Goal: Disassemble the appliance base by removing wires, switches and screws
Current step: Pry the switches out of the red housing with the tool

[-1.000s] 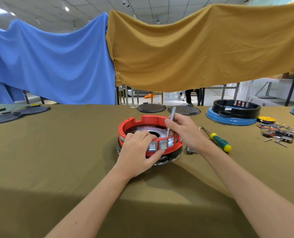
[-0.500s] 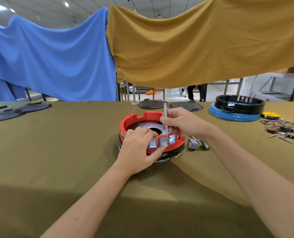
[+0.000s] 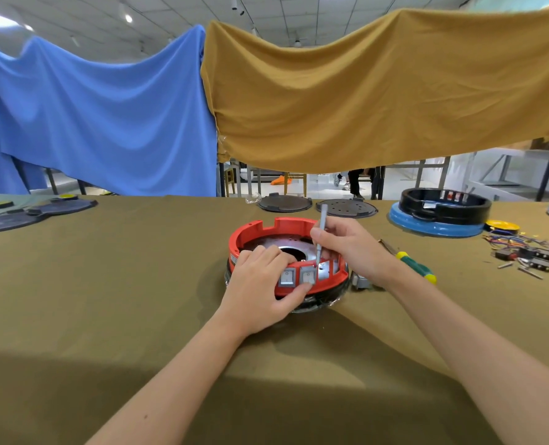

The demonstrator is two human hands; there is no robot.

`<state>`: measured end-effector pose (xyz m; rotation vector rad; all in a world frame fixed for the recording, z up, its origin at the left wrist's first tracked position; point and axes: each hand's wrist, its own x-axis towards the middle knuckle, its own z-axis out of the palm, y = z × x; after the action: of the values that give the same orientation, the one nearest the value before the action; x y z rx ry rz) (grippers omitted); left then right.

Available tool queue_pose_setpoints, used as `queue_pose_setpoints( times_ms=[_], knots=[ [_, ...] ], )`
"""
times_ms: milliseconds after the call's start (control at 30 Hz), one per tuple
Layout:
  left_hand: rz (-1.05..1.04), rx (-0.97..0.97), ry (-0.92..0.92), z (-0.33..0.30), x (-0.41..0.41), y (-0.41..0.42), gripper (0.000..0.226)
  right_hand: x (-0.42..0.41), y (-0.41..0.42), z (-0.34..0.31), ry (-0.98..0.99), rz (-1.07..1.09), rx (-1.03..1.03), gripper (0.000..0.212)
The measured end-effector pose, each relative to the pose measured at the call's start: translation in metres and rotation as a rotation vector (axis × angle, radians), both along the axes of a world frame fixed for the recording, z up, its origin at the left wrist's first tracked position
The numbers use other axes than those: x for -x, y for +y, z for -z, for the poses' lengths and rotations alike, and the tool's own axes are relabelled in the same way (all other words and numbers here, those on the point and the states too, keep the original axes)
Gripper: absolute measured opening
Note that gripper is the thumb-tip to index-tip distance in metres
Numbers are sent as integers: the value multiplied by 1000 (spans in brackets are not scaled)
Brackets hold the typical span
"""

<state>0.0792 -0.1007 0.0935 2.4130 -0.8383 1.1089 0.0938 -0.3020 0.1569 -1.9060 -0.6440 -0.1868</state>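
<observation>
Left hand [image 3: 260,284] clamps the near rim of the red appliance base [image 3: 286,252] mid-table, thumb on a grey rocker switch [image 3: 308,276], fingers curled over the wall. Right hand [image 3: 350,248] pinches a slim grey tool [image 3: 321,236], tip down beside that switch. Inside: a metal plate [image 3: 276,244].

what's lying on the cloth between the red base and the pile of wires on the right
In the head view, a green-and-yellow screwdriver lies between the red base and the wire pile.

The right hand [image 3: 351,248] hides the tool's [image 3: 322,231] middle; its tip is too small to tell.
</observation>
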Motion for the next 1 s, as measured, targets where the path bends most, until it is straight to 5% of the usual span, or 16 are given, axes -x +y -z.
queue_pose_setpoints(
  times_ms=[233,667,1000],
  knots=[
    [-9,-3,3,2,0,0,41,5,-2,3,26,-17,-45,19],
    [-22,-16,5,2,-1,-1,42,-23,2,-33,372,-179,299,27],
    [-19,-8,-3,2,-2,-1,41,11,-10,-4,-18,-1,89,14]
  ],
)
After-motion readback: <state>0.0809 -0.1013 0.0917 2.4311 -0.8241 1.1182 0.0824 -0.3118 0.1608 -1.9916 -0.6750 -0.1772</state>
